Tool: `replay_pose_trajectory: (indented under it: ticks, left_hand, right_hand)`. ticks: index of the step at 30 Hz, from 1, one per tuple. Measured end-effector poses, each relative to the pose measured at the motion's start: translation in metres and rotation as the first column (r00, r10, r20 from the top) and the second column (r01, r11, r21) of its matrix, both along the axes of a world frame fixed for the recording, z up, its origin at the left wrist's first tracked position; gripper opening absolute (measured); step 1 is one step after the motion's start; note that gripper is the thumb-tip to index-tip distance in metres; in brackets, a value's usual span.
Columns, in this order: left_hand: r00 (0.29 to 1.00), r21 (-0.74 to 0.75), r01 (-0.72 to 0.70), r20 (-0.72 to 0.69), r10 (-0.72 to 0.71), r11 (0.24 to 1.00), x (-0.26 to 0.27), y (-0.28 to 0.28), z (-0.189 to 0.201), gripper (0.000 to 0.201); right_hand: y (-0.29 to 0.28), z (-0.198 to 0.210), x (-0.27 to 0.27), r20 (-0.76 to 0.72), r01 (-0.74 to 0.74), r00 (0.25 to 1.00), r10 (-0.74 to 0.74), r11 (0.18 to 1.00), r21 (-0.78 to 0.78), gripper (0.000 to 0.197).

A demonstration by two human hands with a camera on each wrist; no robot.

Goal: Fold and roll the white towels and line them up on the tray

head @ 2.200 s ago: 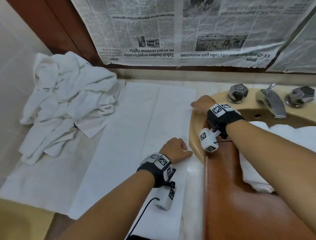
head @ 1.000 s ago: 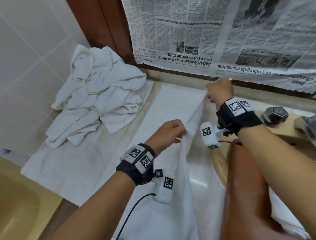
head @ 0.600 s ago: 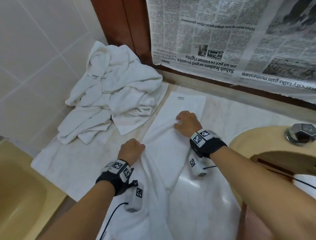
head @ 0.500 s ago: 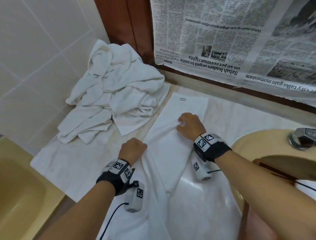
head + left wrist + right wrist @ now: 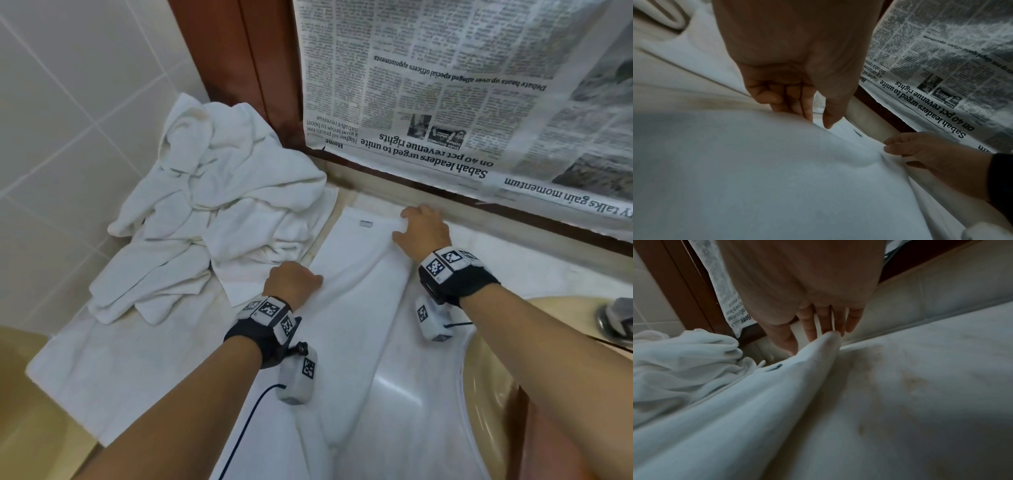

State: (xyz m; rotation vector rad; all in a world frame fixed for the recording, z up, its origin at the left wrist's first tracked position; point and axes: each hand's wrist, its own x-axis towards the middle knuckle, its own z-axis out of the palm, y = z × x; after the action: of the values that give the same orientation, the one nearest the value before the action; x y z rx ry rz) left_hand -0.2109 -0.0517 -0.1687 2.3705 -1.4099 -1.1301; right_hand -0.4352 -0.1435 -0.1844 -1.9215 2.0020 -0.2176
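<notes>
A white towel (image 5: 363,287), folded lengthwise into a narrow strip, lies on the counter and runs from the back wall toward me. My left hand (image 5: 301,277) sits at its left edge about halfway along. In the left wrist view that hand (image 5: 813,116) has curled fingers pinching the towel's edge (image 5: 777,146). My right hand (image 5: 411,226) is at the far right corner, beside the small label. In the right wrist view the right hand (image 5: 813,340) holds the corner (image 5: 828,339) between thumb and fingers. A strip of the brown tray (image 5: 534,445) shows at the bottom right.
A heap of crumpled white towels (image 5: 212,219) lies at the back left on a flat white cloth (image 5: 102,370). The beige sink (image 5: 493,346) and a chrome tap knob (image 5: 616,318) are on the right. Newspaper (image 5: 445,85) covers the wall behind.
The towel's right side was lifted and folded over to the left. Since then my right hand has slid from the strip's middle to its far right corner. My left hand stays on the left edge.
</notes>
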Motion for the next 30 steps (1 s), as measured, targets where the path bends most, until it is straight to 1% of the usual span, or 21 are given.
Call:
replay_pose_trajectory:
  ticks: [3,6,7,10,13,15,18,20,22,25,26,28,30]
  left_hand:
    - [1.000,-0.021,0.012,0.008,-0.012,1.000,-0.003,-0.010,-0.006,0.028]
    - [1.000,-0.061,0.016,-0.002,-0.017,0.998,-0.003,-0.015,-0.012,0.016]
    - [1.000,-0.076,0.013,-0.002,-0.014,0.997,-0.003,-0.016,-0.013,0.015]
    - [0.999,-0.120,0.011,0.041,-0.006,0.993,-0.003,-0.020,-0.019,0.018]
    - [0.995,-0.130,-0.022,0.098,0.035,0.991,-0.006,-0.022,-0.022,0.021]
    - [0.992,-0.128,-0.047,0.109,0.061,0.991,-0.007,-0.023,-0.024,0.023]
    - [0.988,-0.120,-0.091,0.112,0.105,0.989,-0.007,-0.025,-0.024,0.018]
    - [0.986,-0.120,-0.102,0.122,0.116,0.988,-0.006,-0.024,-0.025,0.019]
    - [0.987,-0.128,-0.088,0.125,0.104,0.988,-0.006,-0.022,-0.025,0.022]
    - [0.990,-0.141,-0.049,0.123,0.066,0.989,-0.002,-0.016,-0.024,0.023]
    - [0.991,-0.139,-0.032,0.124,0.050,0.990,-0.001,-0.013,-0.024,0.022]
    - [0.993,-0.136,-0.002,0.118,0.018,0.991,0.001,-0.007,-0.024,0.021]
    - [0.995,-0.134,-0.003,0.101,0.016,0.991,0.004,0.000,-0.024,0.020]
  right_hand:
    - [-0.009,-0.002,-0.004,-0.079,-0.009,0.997,0.009,1.000,-0.006,0.041]
    - [-0.014,-0.002,-0.008,-0.050,0.011,0.999,-0.007,0.997,0.079,0.028]
    - [-0.014,-0.003,-0.009,-0.036,0.017,0.999,-0.013,0.994,0.105,0.026]
    - [-0.015,-0.004,-0.009,-0.048,0.020,0.999,-0.013,0.991,0.134,0.029]
    - [-0.017,-0.005,-0.006,-0.080,0.021,0.997,-0.009,0.990,0.141,0.031]
    - [-0.018,-0.006,-0.002,-0.118,0.018,0.993,-0.002,0.991,0.131,0.030]
    - [-0.018,-0.005,0.005,-0.178,0.012,0.984,0.011,0.992,0.129,0.027]
    - [-0.017,-0.005,0.009,-0.212,0.003,0.977,0.027,0.990,0.138,0.025]
    - [-0.016,-0.004,0.011,-0.229,0.008,0.973,0.027,0.988,0.152,0.028]
    - [-0.015,-0.003,0.013,-0.229,0.037,0.973,0.001,0.986,0.161,0.041]
    - [-0.013,-0.003,0.012,-0.236,0.044,0.972,-0.006,0.987,0.154,0.043]
    - [-0.010,-0.002,0.009,-0.244,0.051,0.970,-0.015,0.988,0.144,0.042]
    - [-0.007,-0.001,0.005,-0.245,0.061,0.969,-0.020,0.985,0.161,0.040]
